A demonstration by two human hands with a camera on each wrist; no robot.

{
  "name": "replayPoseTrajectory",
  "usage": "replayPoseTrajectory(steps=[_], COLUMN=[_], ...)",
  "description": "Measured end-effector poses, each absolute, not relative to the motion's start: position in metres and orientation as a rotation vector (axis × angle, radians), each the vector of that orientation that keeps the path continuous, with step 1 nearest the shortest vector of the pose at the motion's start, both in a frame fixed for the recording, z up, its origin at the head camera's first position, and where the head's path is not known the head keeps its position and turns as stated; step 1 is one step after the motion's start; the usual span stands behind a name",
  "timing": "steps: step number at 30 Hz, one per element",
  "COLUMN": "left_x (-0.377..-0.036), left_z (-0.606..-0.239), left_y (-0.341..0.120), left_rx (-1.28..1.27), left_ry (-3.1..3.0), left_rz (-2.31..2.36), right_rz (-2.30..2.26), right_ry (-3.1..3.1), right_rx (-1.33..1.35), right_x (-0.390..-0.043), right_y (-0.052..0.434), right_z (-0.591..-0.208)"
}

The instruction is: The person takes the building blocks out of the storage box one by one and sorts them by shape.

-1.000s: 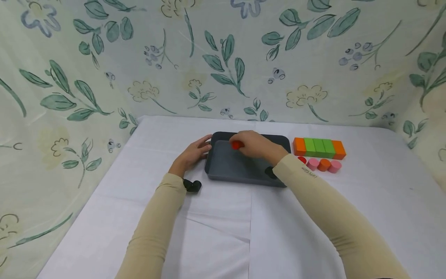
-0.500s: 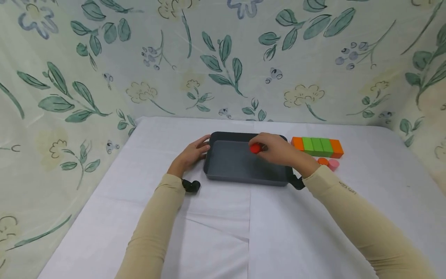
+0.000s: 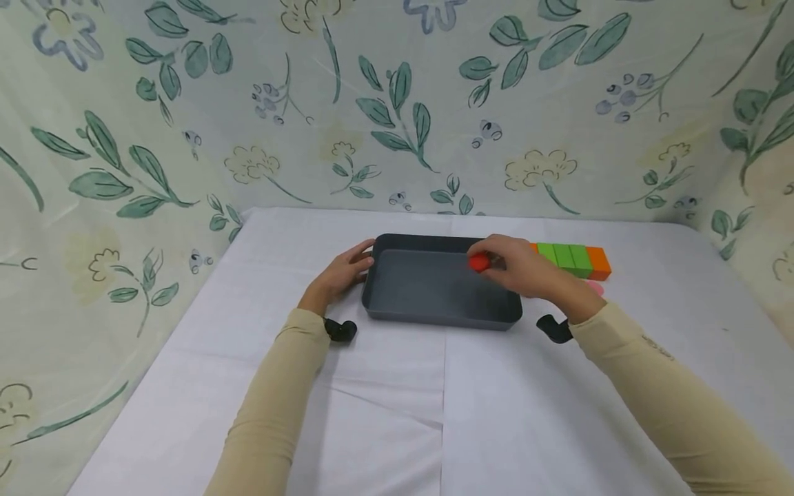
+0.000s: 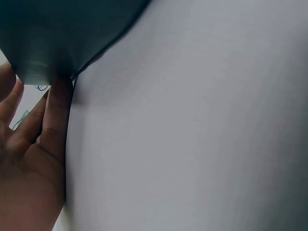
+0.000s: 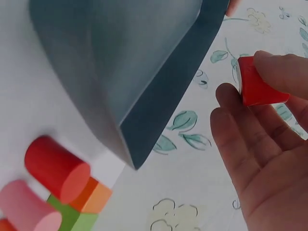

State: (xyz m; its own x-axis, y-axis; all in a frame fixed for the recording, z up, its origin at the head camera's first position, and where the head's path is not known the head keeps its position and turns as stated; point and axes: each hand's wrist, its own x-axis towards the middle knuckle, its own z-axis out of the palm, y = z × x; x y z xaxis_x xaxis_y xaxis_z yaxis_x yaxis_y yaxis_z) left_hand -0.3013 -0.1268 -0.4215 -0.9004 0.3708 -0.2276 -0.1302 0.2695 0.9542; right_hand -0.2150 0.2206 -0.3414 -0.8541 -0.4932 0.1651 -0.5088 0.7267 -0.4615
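A dark grey rectangular tray lies on the white-covered table. My left hand rests against its left side, the fingers extended along the wall. In the left wrist view those fingers reach up straight beside the tray wall. Above the tray's right part, my right hand pinches a small red cylinder block between thumb and fingers. The right wrist view shows this red cylinder block held up beyond the tray's rim, the lower fingers not curled round it.
Right of the tray stands a row of green blocks with an orange block at its end. A pink cylinder shows in front, partly hidden by my right arm. Another red cylinder sits beside it in the right wrist view.
My right hand has moved right, carrying the red cylinder block from above the tray's middle to above its right part. The left hand stays at the tray's left side.
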Motion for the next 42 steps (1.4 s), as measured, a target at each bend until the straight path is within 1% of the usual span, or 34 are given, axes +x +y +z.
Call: replayPoseTrajectory(steps=[6, 12, 20, 24, 28, 42], left_x=[-0.303, -0.304, -0.305, -0.304, -0.304, -0.303], left_z=[-0.424, -0.423, -0.42, -0.419, -0.42, -0.422], left_y=[-0.125, -0.123, -0.124, -0.125, -0.126, -0.13], left_rx=[0.227, 0.245, 0.231, 0.22, 0.22, 0.225], left_ry=[2.129, 2.124, 2.134, 2.136, 2.135, 2.138], left_rz=[1.672, 1.656, 1.653, 1.648, 1.648, 1.639], right_rz=[0.731, 0.745, 0.667, 0.687, 0.683, 0.69], right_ry=[-2.936, -2.972, -2.933, -2.963, -3.011, -3.085], right_rx=[0.669, 0.43, 0.139, 0.034, -0.036, -0.073], right_x=[-0.202, -0.179, -0.162, -0.158, -0.157, -0.164], right_y=[0.246, 0.292, 0.368, 0.393, 0.404, 0.412], right_z=[-0.334, -0.332, -0.351, -0.364, -0.375, -0.399])
